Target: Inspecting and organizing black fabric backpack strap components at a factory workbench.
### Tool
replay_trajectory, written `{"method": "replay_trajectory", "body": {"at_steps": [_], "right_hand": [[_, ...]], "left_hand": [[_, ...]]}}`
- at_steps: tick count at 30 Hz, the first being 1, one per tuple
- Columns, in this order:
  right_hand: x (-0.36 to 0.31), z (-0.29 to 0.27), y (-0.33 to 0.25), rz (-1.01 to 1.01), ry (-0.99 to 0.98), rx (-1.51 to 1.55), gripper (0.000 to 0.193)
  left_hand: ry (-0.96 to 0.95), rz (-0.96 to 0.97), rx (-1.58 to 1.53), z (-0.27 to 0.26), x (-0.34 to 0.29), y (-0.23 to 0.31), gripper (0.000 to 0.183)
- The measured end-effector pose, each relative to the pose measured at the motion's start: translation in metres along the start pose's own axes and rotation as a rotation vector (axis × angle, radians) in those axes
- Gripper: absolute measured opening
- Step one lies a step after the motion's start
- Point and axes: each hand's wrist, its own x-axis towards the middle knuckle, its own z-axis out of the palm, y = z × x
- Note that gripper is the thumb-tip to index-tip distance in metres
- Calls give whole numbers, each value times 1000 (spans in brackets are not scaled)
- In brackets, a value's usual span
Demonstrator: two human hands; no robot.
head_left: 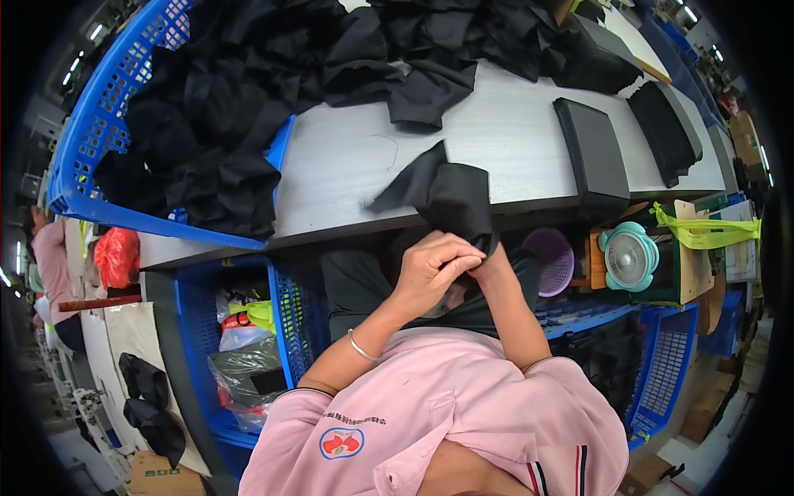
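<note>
A black fabric piece (460, 198) is held up at the near edge of the table, one corner flaring out to the left and looking blurred. My left hand (437, 260) is closed, its fingers pinching the lower edge of this piece. My right hand (494, 263) is at the same edge, with the cloth over it; its fingers are hidden behind or inside the fabric. Beyond, more loose black fabric pieces (430, 87) lie in a heap on the pale table (513, 140).
Left on the table, a blue plastic basket (99, 132) overflows with black fabric. Neat dark stacks (591, 153) stand at the right. Below are a purple basket (550, 260), a teal fan (630, 256), and a blue crate (194, 331) with bagged items beside my left arm.
</note>
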Motion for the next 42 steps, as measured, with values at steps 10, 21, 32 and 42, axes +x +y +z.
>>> {"method": "replay_trajectory", "body": {"at_steps": [10,21,32,42], "right_hand": [[7,-2,2,-358,-109,-456,46],[-1,-4,-19,-158,-59,-284,46],[-6,22,-9,-215,-158,-212,49],[39,38,-9,-350,-122,-445,66]], "left_hand": [[-154,-359,-469,-2,-25,-26,13],[-295,-220,-463,8,-34,-28,12],[-389,-94,-333,10,-37,-31,17],[-200,23,-235,9,-41,-1,25]]}}
